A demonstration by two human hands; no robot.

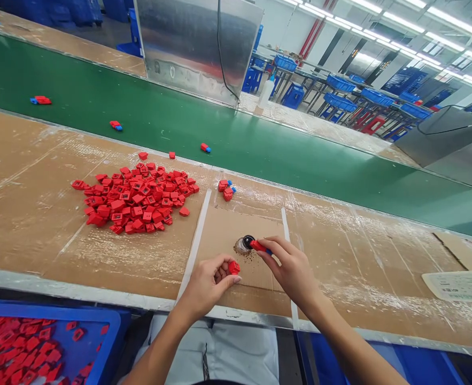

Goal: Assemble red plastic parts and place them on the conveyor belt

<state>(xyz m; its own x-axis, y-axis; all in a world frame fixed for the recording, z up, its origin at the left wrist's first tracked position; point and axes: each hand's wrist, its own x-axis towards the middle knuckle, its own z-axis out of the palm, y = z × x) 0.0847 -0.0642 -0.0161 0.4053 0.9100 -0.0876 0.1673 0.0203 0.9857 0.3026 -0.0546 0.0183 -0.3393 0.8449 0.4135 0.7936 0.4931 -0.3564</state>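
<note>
My right hand pinches a small red plastic part with a blue end between thumb and fingers. The part's red tip touches a round metal tin of dark grease, which sits on a taped cardboard sheet with brown smears around it. My left hand is just left of the tin and holds a small red plastic block at its fingertips. A heap of red plastic blocks lies on the brown-covered bench to the left of both hands.
A green conveyor belt runs behind the bench, carrying scattered red-and-blue parts. A few assembled parts sit at the belt-side bench edge. A blue bin of red parts stands at lower left. A steel panel rises beyond the belt.
</note>
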